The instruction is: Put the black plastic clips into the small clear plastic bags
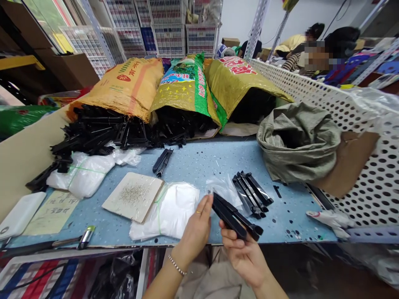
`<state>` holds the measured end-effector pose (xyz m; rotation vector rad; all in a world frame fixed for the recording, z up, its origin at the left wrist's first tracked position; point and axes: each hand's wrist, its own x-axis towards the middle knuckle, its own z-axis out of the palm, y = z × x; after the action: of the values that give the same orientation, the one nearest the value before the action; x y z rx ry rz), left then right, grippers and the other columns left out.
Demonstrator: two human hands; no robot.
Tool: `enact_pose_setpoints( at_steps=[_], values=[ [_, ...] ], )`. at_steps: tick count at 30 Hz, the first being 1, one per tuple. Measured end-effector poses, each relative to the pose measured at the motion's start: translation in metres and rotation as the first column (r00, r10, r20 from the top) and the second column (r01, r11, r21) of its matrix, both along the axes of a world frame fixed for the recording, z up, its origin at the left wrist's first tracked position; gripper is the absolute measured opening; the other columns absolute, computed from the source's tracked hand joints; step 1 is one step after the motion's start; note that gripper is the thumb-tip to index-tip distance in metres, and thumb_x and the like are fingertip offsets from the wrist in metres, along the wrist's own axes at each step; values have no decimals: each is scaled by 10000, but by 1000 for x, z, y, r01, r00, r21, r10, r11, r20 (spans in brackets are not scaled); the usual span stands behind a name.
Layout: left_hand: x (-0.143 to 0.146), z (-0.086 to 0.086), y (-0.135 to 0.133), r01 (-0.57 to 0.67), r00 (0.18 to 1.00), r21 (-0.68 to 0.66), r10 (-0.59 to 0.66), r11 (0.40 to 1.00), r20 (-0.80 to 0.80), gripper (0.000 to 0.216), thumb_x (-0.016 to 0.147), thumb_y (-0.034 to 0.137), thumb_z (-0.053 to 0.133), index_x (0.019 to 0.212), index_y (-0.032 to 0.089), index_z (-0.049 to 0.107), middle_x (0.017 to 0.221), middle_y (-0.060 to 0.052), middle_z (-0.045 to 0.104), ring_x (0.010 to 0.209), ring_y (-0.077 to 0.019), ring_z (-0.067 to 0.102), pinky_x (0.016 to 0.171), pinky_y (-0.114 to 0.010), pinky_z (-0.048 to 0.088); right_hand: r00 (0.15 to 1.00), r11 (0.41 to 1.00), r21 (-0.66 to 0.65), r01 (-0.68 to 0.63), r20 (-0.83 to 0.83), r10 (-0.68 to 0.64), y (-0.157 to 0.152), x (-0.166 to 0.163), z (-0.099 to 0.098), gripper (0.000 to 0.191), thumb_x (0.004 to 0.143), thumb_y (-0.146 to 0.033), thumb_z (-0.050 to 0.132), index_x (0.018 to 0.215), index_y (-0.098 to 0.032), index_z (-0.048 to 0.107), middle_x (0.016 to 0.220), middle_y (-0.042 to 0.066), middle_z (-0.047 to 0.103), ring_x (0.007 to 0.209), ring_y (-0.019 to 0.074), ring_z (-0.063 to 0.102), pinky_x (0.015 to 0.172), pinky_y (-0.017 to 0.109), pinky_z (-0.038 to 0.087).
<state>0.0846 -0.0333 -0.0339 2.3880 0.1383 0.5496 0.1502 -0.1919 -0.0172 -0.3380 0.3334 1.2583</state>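
Above the table's front edge, my right hand (245,255) is closed around the lower end of a long black plastic part (232,218), which looks like two narrow arms lying side by side. My left hand (196,224) has its fingers pressed together at the far end of the same part; its thumb is mostly hidden. Just beyond my hands lies a clear plastic bag (222,191). Several similar black parts (252,195) are lined up beside it, some seemingly in clear film. A stack of white plastic bags (177,207), tied with green string, lies left of my left hand.
Woven sacks (124,87) spill black parts (102,128) along the back. A grey-green sack (299,141) stands right, by a perforated white panel (374,145). A speckled square board (132,197), a loose black part (163,162) and a hammer (85,236) lie left. People sit behind.
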Motion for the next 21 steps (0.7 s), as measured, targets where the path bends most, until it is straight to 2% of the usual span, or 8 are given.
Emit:
enact_pose_setpoints(
  at_steps=[2,4,6,8,11,13,17,21],
  values=[
    [-3,0,10,-122,992,-59,125,991,36,575,870,54,397,1412,208,286,1460,-170,329,1228,-219,513,966,-375,506,993,984,175,20,-120,1,-3,4,1,386,803,-187,694,1132,-69,530,729,-43,528,549,1,494,414,1,400],
    [-6,-2,19,-177,982,-77,181,981,54,388,886,78,393,1243,208,470,1440,-159,343,1049,-179,613,877,-349,543,983,967,251,49,-186,-1,-6,8,0,405,821,-140,665,1169,-37,484,749,-38,516,567,-3,496,426,-20,402],
    [-5,-5,24,-193,980,-41,195,980,34,359,881,51,355,1148,205,538,1445,-148,342,1013,-173,621,855,-350,545,977,958,282,48,-213,14,-9,10,-1,424,823,-115,663,1181,-16,459,764,-32,511,581,-8,496,437,-33,402],
    [-1,-9,24,-221,975,-1,221,975,-8,470,859,6,312,1241,207,499,1457,-146,341,1170,-218,550,931,-393,513,978,954,300,23,-203,41,-11,8,-2,428,832,-138,667,1181,-6,456,767,-28,509,584,-8,491,435,-36,400],
    [10,-16,21,-255,967,-24,255,967,-19,635,830,-29,299,1422,200,296,1491,-156,295,1371,-243,342,1066,-449,413,983,949,312,-52,-150,104,-15,-2,-3,395,883,-230,629,1169,-3,478,751,-23,509,568,-3,476,404,-30,384],
    [16,-18,17,-236,971,-79,238,969,21,689,812,-38,324,1450,208,235,1509,-157,256,1404,-238,280,1103,-461,371,982,943,317,-102,-118,146,-17,-11,-3,380,910,-265,594,1156,9,495,733,-19,508,553,-3,466,382,-31,363],
    [23,-17,11,-164,979,-217,185,962,82,721,790,-29,412,1440,238,251,1484,-146,304,1401,-245,284,1126,-491,331,986,952,287,-109,-91,140,-15,-16,0,374,895,-270,608,1133,6,525,713,-22,506,543,-7,458,378,-42,344],
    [16,-9,1,-198,975,-249,216,948,49,771,822,46,489,1479,256,144,1518,-158,229,1397,-286,288,1082,-480,398,996,987,136,-79,-26,83,-6,2,1,371,820,-293,683,1087,-61,571,693,-39,499,528,2,441,384,-22,358]
  ],
)
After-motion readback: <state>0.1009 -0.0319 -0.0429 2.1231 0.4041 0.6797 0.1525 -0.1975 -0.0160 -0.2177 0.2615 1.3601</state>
